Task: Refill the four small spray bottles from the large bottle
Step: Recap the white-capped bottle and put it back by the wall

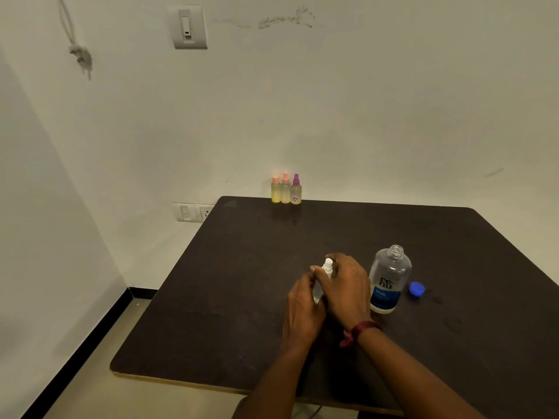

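While gripped from both sides, white-topped spray bottle [327, 266]: stood upright near the middle of the table [230, 267], just left of the large bottle [389, 279]; body mostly covered.
Left hand [302, 300]: wrapped round the lower body of the white-topped spray bottle, steadying it.
Right hand [344, 282]: curled over the white spray head, pinching it; tightening or loosening not discernible.
Large bottle: uncapped, upright, clear plastic, liquid level unclear; likely light and squeezable, best taken round the labelled waist.
Blue cap [417, 289]: lay loose just right of the large bottle.
Other three spray bottles [286, 191]: lined up close together at the table's far edge, against the wall [363, 131], tops on.
Handling: probably light, smooth plastic, easily tipped; safest held low on the body and turned at the collar, not by the thin nozzle.
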